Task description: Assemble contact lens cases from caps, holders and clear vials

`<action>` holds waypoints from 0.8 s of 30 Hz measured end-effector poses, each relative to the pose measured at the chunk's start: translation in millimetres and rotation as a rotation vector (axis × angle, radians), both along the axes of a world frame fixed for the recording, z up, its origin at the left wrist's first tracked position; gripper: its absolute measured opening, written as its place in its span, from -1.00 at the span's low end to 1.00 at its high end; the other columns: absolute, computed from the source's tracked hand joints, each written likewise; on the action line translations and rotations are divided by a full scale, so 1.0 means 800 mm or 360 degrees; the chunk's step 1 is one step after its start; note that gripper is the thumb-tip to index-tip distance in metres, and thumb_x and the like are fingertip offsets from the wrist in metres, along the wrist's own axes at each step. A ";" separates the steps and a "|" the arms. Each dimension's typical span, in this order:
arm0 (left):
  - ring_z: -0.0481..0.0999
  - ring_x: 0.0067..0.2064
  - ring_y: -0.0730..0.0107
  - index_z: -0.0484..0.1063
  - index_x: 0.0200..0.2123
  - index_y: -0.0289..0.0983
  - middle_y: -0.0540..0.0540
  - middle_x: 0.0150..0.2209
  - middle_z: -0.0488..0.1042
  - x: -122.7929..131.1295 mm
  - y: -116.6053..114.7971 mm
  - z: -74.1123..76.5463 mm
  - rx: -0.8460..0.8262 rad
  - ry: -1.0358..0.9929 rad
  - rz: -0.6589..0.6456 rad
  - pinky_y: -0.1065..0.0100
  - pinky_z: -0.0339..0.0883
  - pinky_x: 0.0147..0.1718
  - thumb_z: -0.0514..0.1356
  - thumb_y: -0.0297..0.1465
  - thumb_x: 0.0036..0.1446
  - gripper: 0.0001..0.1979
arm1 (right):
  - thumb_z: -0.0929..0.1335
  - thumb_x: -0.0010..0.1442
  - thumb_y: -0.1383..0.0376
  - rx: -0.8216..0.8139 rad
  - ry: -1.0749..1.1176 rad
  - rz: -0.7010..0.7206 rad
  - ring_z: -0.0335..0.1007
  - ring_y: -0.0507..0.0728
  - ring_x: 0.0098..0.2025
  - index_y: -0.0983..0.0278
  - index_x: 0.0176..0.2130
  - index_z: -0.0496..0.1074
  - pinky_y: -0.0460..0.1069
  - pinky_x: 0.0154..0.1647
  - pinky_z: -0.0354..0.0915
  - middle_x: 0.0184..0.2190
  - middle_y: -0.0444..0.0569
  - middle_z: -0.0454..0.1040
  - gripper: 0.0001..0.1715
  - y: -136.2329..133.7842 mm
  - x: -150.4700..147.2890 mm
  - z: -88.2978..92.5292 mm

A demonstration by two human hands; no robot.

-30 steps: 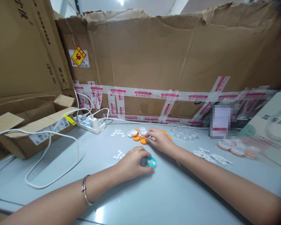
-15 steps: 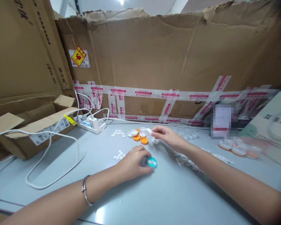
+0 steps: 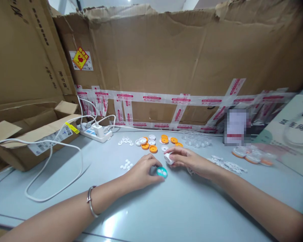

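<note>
My left hand [image 3: 144, 170] rests low over the table, thumb and forefinger curved around opposite edges of a small teal round case [image 3: 162, 172]. Pale round pieces show inside that case. To its upper right, my right hand [image 3: 185, 159] pinches a white wheel-shaped piece [image 3: 168, 158], tilted on its side, between thumb and fingers. Beyond the hands lie orange rings [image 3: 153, 149] and white rings [image 3: 142, 140]. One white ring [image 3: 164, 148] sits just behind the right fingers. The right palm is hidden.
Small white stemmed pieces [image 3: 125, 141] and white discs [image 3: 126, 164] lie left. Clear plastic parts [image 3: 197, 139], white openwork parts [image 3: 227, 164] and clear-topped orange parts [image 3: 251, 155] are on the right. Behind stand a power strip [image 3: 97, 133], an open carton [image 3: 40, 134] and a cardboard wall [image 3: 151, 67].
My right hand has come back toward me from the ring pile, bringing the white wheel-shaped piece close to the teal case. Orange rings behind it are uncovered. My left hand has barely moved.
</note>
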State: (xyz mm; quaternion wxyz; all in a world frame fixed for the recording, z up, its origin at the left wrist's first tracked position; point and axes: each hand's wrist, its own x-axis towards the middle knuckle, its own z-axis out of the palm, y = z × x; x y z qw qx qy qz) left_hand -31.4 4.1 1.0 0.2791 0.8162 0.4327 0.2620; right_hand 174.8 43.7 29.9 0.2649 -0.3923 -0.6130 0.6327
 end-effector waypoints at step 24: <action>0.36 -0.15 0.24 0.41 -0.35 -0.27 -0.07 -0.26 0.37 0.003 0.005 -0.009 -0.0032 -0.0076 0.0184 0.31 0.24 -0.19 0.35 -0.20 -0.21 -0.64 | 0.35 0.00 -0.02 0.0304 -0.0456 0.0040 0.20 -0.01 -0.48 0.35 -0.36 0.49 -0.10 -0.42 0.14 -0.51 -0.11 0.39 -0.53 -0.004 -0.021 -0.019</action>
